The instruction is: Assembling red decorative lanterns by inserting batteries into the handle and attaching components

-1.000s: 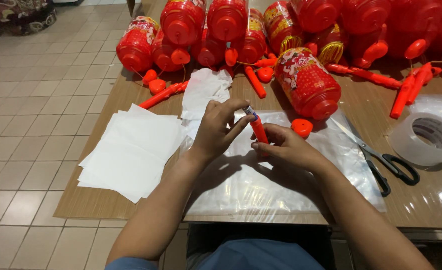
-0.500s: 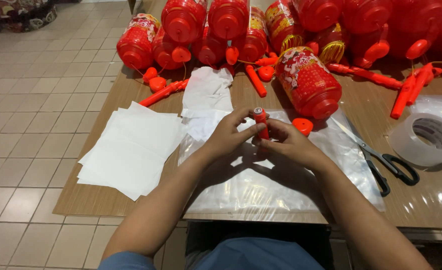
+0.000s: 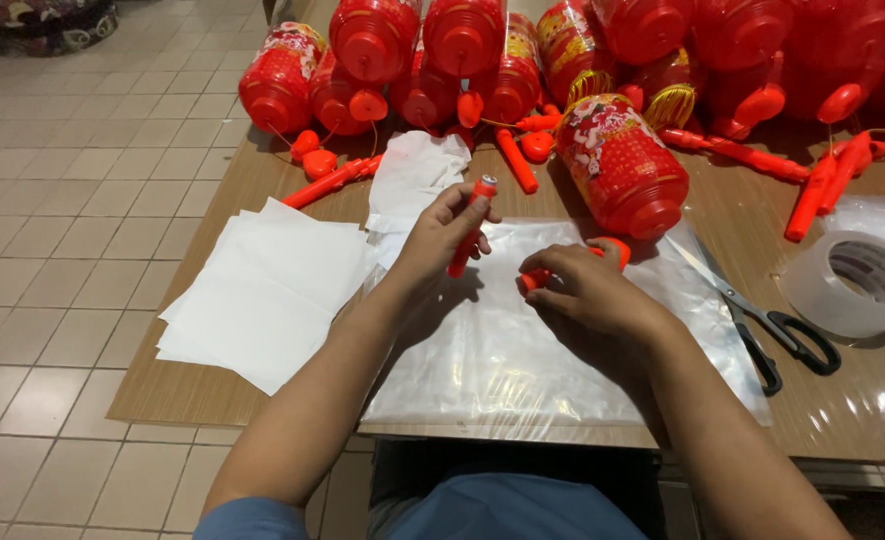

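My left hand grips a red plastic stick handle, holding it nearly upright with its open silvery end up. My right hand rests low over a clear plastic sheet and pinches a short red piece. A small red cap lies just beyond its fingers. A red lantern with a floral pattern lies on its side right behind both hands.
Several red lanterns and loose red sticks crowd the back of the wooden table. White paper sheets lie at the left, crumpled paper behind them. Black-handled scissors and a tape roll sit at the right.
My hands were together on one red stick; they have pulled apart. The left hand lifted the long part up and left, the right hand dropped to the sheet with a short piece.
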